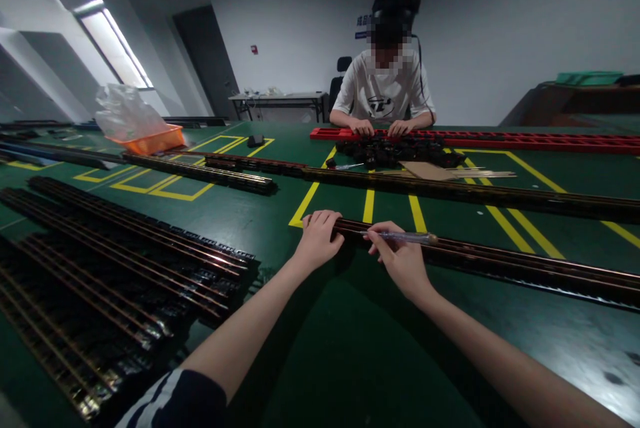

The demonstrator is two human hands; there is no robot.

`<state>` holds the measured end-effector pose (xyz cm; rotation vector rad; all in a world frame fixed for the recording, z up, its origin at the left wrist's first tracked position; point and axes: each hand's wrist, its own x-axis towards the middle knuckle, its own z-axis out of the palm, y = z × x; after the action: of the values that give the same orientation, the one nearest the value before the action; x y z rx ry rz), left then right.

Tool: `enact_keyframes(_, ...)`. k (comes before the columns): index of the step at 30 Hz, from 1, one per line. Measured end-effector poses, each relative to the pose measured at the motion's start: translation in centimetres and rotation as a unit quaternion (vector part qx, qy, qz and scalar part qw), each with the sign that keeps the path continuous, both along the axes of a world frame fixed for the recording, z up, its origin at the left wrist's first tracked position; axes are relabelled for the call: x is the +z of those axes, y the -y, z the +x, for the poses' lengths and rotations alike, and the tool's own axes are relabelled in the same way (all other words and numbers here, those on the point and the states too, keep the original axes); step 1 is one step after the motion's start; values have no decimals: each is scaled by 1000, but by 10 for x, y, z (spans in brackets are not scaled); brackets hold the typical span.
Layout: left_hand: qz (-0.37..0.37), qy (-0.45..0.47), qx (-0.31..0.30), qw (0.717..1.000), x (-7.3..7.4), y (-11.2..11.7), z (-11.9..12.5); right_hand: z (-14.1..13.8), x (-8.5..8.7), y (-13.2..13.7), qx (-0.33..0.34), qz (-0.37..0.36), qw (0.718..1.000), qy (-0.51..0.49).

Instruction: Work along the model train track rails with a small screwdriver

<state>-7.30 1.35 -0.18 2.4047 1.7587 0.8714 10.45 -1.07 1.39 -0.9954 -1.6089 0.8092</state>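
Note:
Across the green table in front of me lies a long black rail with copper-coloured strips [480,255]. My left hand [320,239] is closed round its left end, fingers over the far side and thumb on the near side. A short way to the right, my right hand [400,258] holds a screwdriver with a clear handle [407,237]. The screwdriver lies almost level above the rail, its handle end to the right and its tip to the left by my fingertips. Whether the tip touches the rail I cannot tell.
Several similar rails [125,255] lie side by side at the left. Beyond my hands runs another long rail [450,191], with a pile of black parts [395,151] and cardboard [429,171] behind it. A person [383,88] sits opposite at a red rail [525,141]. An orange basket [155,141] holds plastic bags.

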Motion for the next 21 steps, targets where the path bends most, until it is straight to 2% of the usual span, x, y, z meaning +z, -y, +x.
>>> enact_keyframes(7,3,0,-2,1000,1,-1,0,1,2,2,-6,3,1000,24)
enact_keyframes(14,8,5,-15,1000,0,-2,-1,1,0,3,-38,27,999,1)
enact_keyframes(21,21,-12,-18,1000,-2,-2,-1,1,-3,1,-22,17,1000,-4)
